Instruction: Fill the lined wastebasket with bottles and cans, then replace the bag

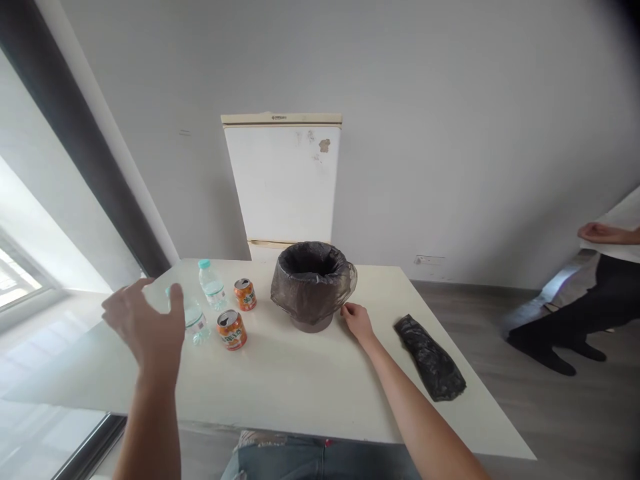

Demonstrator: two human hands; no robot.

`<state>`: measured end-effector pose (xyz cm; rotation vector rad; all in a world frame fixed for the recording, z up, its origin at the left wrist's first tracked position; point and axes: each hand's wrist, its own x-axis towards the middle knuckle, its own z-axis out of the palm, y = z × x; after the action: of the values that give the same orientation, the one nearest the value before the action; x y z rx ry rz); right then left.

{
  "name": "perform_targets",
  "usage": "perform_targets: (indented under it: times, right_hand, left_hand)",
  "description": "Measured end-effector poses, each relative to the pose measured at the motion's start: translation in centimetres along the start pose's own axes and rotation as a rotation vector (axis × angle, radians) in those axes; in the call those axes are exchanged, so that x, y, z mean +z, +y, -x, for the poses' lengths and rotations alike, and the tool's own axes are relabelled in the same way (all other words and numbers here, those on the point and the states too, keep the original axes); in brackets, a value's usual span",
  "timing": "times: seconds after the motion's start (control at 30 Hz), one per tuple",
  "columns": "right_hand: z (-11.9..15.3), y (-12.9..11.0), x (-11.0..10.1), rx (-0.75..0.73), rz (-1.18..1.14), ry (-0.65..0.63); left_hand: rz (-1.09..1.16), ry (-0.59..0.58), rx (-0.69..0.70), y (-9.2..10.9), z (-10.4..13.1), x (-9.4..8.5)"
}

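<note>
Grey wall [425, 133] backs a white desk [285, 393]; toward its far side stands a round greyish bin [311, 326] lined with a black plastic bag [307, 293]. The left hand [150, 323] hovers empty, fingers spread; a sweep could topple the clear plastic bottle [198, 327] beyond. The right hand's [359, 322] fingers curl by the bag, grip unclear.

Location type: indoor room, apparently domestic. Indicators: scuffed white refrigerator [285, 187] beyond the right-hand fingers [349, 309]; plank-patterned floor [475, 310] farther right of them; bright window [15, 277] left of the left-hand fingers [133, 291].
</note>
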<state>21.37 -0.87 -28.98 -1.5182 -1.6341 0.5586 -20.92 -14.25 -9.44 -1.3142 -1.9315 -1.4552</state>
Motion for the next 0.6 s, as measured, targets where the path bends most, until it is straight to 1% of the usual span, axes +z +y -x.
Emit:
perform_targets:
  times: [0.07, 0.13, 0.17, 0.23, 0.37, 0.43, 0.47, 0.5, 0.53, 0.6]
  right_hand:
    - [0.0, 0.0, 0.0, 0.001, -0.005, 0.001]
    - [0.0, 0.0, 0.0, -0.002, -0.010, -0.002]
    - [0.0, 0.0, 0.0, -0.004, -0.011, -0.003]
    - [0.0, 0.0, 0.0, -0.005, -0.013, -0.003]
    - [0.1, -0.1, 0.0, -0.007, -0.015, -0.001]
    - [0.1, -0.1, 0.0, -0.011, -0.015, 0.002]
    - [0.1, -0.1, 0.0, -0.013, -0.015, 0.004]
    - [0.1, -0.1, 0.0, -0.015, -0.016, 0.006]
    - [0.1, -0.1, 0.1, -0.017, -0.017, 0.008]
    - [0.0, 0.0, 0.1, -0.018, -0.020, 0.012]
  left_hand:
    - [-0.167, -0.193, -0.036, -2.3, -1.3, 0.3]
    - [-0.255, -0.343, -0.049, -4.2, -1.5, 1.0]
    - [-0.264, -0.399, -0.057, -4.9, -1.3, 1.3]
    - [-0.265, -0.430, -0.084, -5.7, -0.7, 1.9]
    - [-0.239, -0.390, -0.100, -6.1, -0.4, 2.4]
    - [-0.243, -0.371, -0.099, -5.7, -0.6, 1.9]
    - [-0.251, -0.331, -0.105, -5.3, -0.9, 1.4]
    - [-0.254, -0.266, -0.109, -4.7, -1.1, 0.7]
    - [-0.240, -0.175, -0.106, -3.8, -1.4, -0.2]
    - [-0.131, 0.048, -0.070, -1.0, -2.0, -2.4]
